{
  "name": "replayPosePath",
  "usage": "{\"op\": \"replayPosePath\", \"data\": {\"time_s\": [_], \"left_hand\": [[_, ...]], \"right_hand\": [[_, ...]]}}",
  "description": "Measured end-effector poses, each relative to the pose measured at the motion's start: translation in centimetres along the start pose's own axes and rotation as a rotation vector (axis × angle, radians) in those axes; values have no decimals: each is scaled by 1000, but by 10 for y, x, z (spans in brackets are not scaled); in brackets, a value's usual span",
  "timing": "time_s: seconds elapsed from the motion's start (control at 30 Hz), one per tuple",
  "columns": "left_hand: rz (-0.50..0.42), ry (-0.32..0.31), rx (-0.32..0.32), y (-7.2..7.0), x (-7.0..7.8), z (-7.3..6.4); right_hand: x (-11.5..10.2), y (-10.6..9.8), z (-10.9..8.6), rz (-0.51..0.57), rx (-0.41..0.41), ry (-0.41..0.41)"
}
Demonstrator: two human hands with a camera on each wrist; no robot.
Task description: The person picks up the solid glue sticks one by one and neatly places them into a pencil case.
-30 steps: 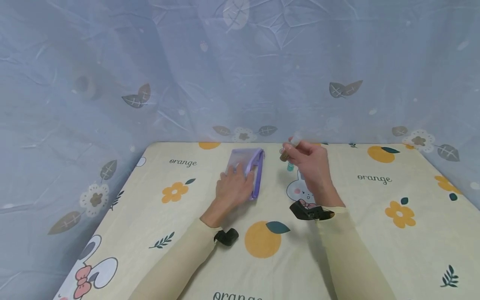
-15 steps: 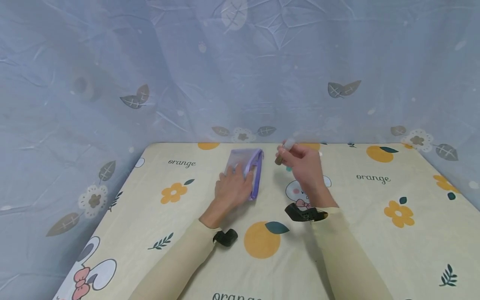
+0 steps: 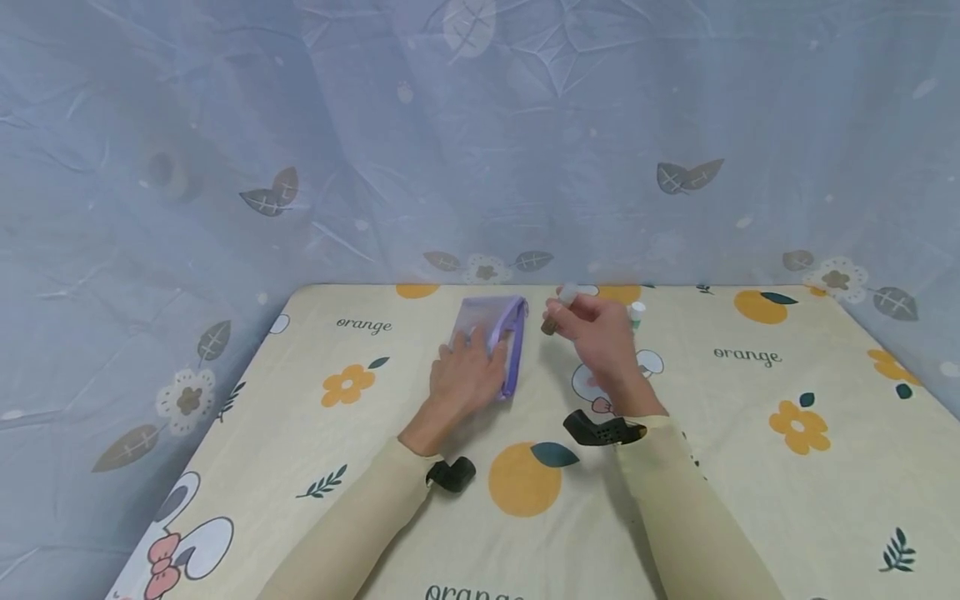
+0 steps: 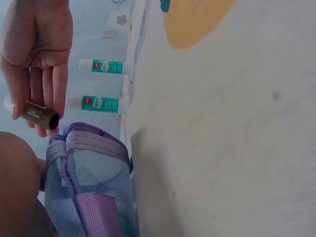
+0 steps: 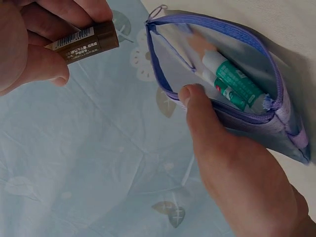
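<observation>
My left hand (image 3: pixel 468 373) holds a purple mesh zip pouch (image 3: pixel 487 312) lying at the middle of the table. In the right wrist view its thumb is over the rim of the pouch's gaping mouth, and green glue sticks (image 5: pixel 239 79) lie inside. My right hand (image 3: pixel 603 329) pinches a brown glue stick (image 5: pixel 86 43) with a pale cap, tilted, just right of the pouch and apart from it. Two green glue sticks with white caps, one nearer (image 4: pixel 101 103) and one farther (image 4: pixel 103 66), stand upright on the table; in the head view only one (image 3: pixel 637 313) shows, beyond the right hand.
A pale yellow cloth (image 3: pixel 645 500) printed with oranges, flowers and rabbits covers the table. A blue-grey patterned curtain (image 3: pixel 480 150) hangs right behind the table's far edge.
My right hand has moved left with the brown glue stick, closer to the pouch. A green glue stick on its right has come into sight. The left hand stays in place on the pouch.
</observation>
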State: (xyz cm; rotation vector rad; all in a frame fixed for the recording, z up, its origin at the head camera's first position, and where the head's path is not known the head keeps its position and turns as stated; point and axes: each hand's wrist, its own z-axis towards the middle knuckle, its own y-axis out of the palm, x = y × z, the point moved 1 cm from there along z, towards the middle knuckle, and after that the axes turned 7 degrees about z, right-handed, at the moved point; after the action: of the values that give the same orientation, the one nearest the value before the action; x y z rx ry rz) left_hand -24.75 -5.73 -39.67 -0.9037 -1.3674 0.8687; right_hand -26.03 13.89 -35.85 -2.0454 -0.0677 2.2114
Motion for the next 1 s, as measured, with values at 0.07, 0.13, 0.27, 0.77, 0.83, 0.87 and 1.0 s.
{"op": "replayPosePath", "data": {"time_s": [0.07, 0.13, 0.27, 0.77, 0.83, 0.87, 1.0], "left_hand": [[1, 0, 0, 0, 0, 0], [5, 0, -3, 1, -1, 1], [14, 5, -6, 2, -1, 1], [21, 2, -8, 0, -1, 0], [25, 0, -10, 0, -1, 0], [26, -1, -10, 0, -1, 0], [29, -2, -11, 1, -1, 1]], "right_hand": [[1, 1, 0, -3, -9, -13], [3, 3, 0, 4, -18, -29], [6, 7, 1, 3, -27, -33], [9, 21, 0, 34, -30, 16], [11, 23, 0, 42, -40, 18], [12, 24, 0, 49, -46, 16], [15, 28, 1, 49, -53, 7]]}}
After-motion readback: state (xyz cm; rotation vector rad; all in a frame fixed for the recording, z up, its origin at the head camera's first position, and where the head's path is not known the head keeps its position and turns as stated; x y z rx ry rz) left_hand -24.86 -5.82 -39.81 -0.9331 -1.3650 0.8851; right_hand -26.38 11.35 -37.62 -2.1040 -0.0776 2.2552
